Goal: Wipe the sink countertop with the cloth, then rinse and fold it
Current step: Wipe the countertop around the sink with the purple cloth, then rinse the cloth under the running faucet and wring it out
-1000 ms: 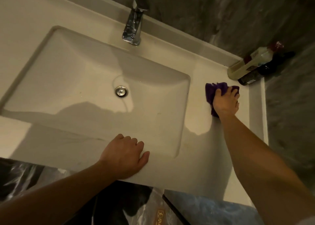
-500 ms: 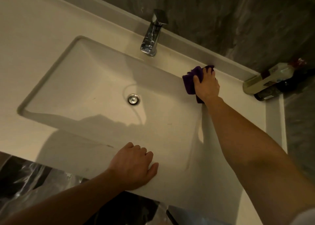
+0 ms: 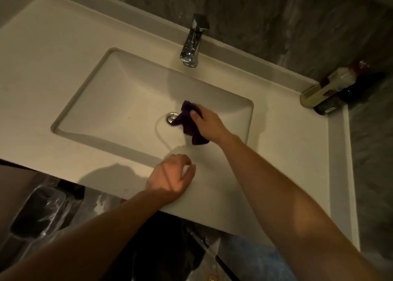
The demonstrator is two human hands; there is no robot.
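Observation:
A purple cloth point(image 3: 188, 122) hangs bunched in my right hand point(image 3: 209, 124) over the middle of the rectangular sink basin point(image 3: 119, 102), just right of the metal drain point(image 3: 171, 117). My left hand point(image 3: 171, 177) hovers at the front strip of the cream countertop point(image 3: 285, 144); its fingers are loosely curled and hold nothing. The chrome faucet point(image 3: 193, 41) stands behind the basin, with no water visible from it.
A pale bottle point(image 3: 327, 87) and a dark bottle point(image 3: 331, 104) lie in the back right corner against the grey wall. Below the counter's front edge are dark items wrapped in clear plastic point(image 3: 42, 214).
My right hand carried the cloth from the right countertop along the back edge and down into the basin. My left hand lifted from flat on the front edge and curled its fingers.

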